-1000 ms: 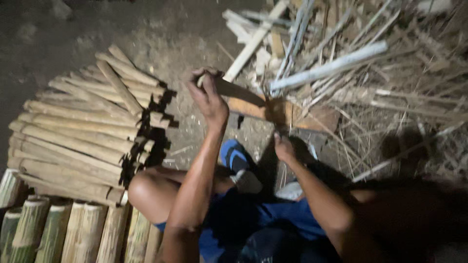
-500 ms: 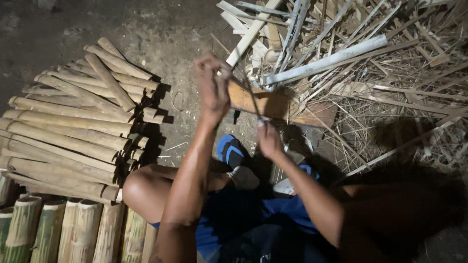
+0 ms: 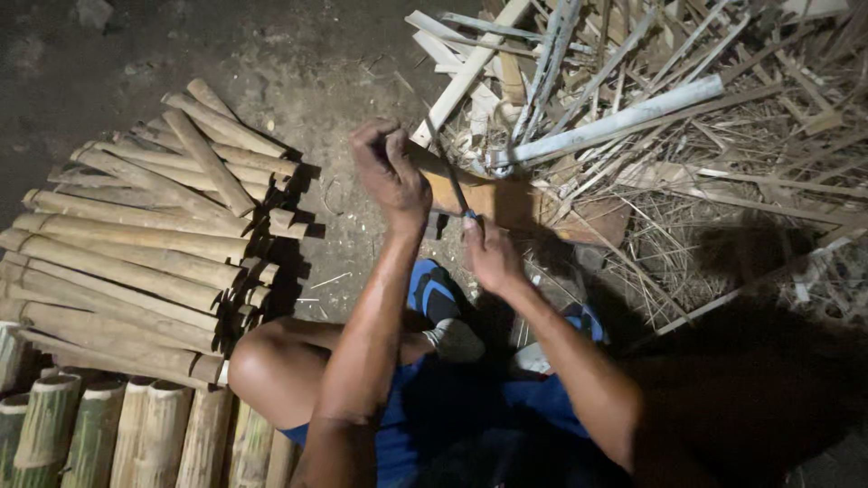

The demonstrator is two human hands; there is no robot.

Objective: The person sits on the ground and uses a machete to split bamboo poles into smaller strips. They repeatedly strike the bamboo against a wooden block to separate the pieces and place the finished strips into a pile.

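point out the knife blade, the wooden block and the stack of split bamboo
knife blade (image 3: 449, 176), head view, middle of the thin dark blade
wooden block (image 3: 506, 201), head view, lit top face
stack of split bamboo (image 3: 136, 239), head view, a middle piece

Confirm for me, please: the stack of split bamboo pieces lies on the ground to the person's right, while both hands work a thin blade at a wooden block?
Not quite. The head view shows the bamboo stack on the person's left, not right. The rest holds: the left hand and right hand are both at the thin blade over the wooden block.
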